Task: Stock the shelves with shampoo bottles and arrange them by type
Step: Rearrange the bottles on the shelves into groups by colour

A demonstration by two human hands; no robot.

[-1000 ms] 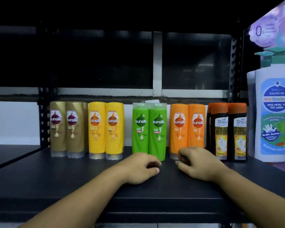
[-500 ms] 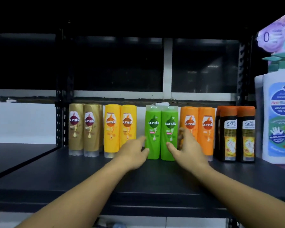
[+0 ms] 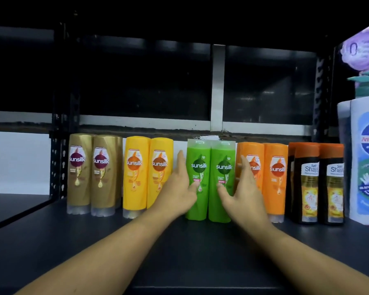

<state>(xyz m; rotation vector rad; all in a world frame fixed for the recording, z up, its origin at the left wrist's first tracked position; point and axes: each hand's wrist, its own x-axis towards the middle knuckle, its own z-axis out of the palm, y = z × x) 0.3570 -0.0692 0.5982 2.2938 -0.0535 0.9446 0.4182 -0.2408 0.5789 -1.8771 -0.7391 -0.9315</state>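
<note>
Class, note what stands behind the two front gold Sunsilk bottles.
Behind the front gold bottles, a rear gold bottle shows its edge at the right. The rest behind is covered.

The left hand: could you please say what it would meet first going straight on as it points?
Likely nothing before the back wall: the left hand points into the gap between the yellow bottles and green bottles, though depth is unclear.

Shop, dark metal shelf (image 3: 51,248), shampoo bottles (image 3: 198,179) (grouped by colour)

dim, soft feed
i see front light on the bottles (image 3: 136,173); black above them, right edge warps and blurs.
</note>
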